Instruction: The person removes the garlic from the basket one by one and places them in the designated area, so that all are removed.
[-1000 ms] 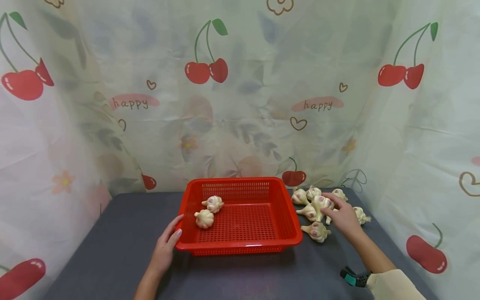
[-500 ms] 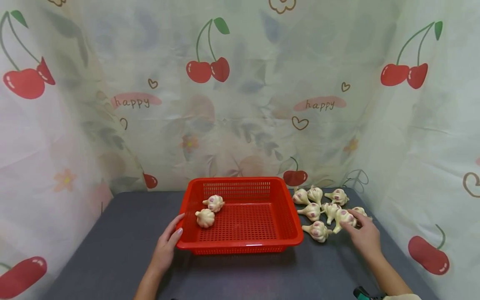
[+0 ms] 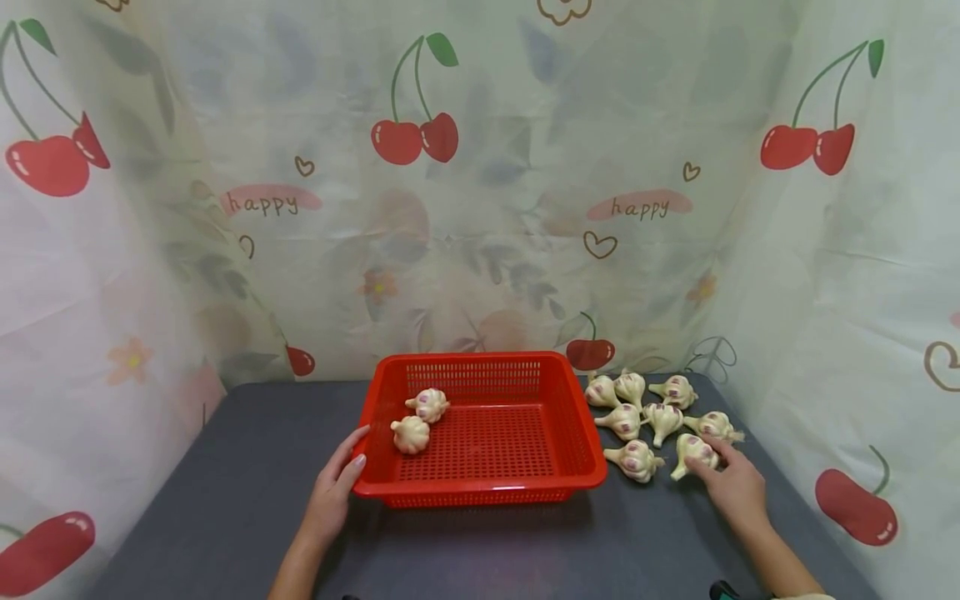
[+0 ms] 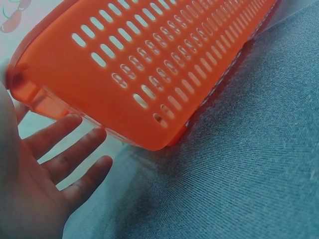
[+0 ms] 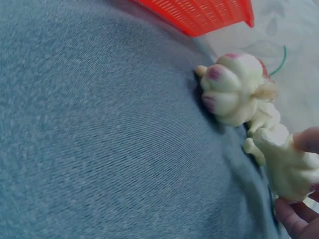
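Note:
My right hand [image 3: 737, 492] pinches a garlic bulb [image 3: 693, 454] between thumb and fingers, at the front right of a group of bulbs. In the right wrist view, thumb and fingertips press opposite sides of this pale bulb [image 5: 286, 167]. My left hand [image 3: 330, 492] holds the left rim of a red plastic basket [image 3: 480, 485]. Seen from the left wrist, the other fingers [image 4: 75, 162] spread below the rim against the slotted wall [image 4: 124, 89]. Two bulbs, a garlic bulb [image 3: 410, 436] and another garlic bulb [image 3: 430, 406], lie in the basket's left part.
Several more garlic bulbs lie on the dark grey table [image 3: 285, 450] right of the basket, among them a front garlic bulb [image 3: 636, 461] and a right garlic bulb [image 3: 714, 426]. A cherry-print curtain [image 3: 480, 275] hangs behind and at both sides.
My right hand has moved right and towards me, carrying a garlic bulb from the middle of the group to its front right. The left hand stays at the basket rim.

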`<move>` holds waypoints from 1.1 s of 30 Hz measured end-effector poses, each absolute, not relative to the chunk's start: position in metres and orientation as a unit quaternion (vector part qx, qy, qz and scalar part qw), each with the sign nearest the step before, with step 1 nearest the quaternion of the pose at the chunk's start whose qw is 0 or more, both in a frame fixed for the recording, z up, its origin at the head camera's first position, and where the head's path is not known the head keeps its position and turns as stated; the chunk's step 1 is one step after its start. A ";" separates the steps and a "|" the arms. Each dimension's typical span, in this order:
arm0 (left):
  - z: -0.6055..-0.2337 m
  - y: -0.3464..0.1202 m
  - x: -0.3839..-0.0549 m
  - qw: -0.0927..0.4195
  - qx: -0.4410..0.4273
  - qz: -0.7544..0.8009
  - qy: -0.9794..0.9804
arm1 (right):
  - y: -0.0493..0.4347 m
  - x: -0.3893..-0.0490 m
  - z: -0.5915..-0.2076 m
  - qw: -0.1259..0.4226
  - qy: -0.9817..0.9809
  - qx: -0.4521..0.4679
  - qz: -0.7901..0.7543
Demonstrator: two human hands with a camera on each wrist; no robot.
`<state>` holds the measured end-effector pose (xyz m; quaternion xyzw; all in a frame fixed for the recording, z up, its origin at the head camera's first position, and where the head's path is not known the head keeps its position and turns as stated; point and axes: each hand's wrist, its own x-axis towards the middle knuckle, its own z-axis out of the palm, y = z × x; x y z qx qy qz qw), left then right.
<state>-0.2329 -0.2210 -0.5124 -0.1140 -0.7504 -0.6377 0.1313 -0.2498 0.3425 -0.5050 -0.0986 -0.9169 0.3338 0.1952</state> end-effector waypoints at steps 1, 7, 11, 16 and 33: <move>-0.512 -0.221 -0.233 0.131 -0.113 -0.637 -0.751 | 0.343 -0.251 -0.507 0.185 -0.919 -0.102 0.332; -0.513 -0.221 -0.232 0.129 -0.111 -0.640 -0.749 | 0.345 -0.255 -0.516 0.165 -0.921 -0.116 0.333; -0.512 -0.221 -0.232 0.128 -0.111 -0.640 -0.749 | 0.344 -0.257 -0.520 0.173 -0.918 -0.119 0.335; -0.512 -0.221 -0.232 0.129 -0.110 -0.641 -0.748 | 0.340 -0.261 -0.522 0.189 -0.914 -0.117 0.338; -0.511 -0.221 -0.231 0.131 -0.108 -0.639 -0.750 | 0.333 -0.263 -0.516 0.249 -0.897 -0.096 0.351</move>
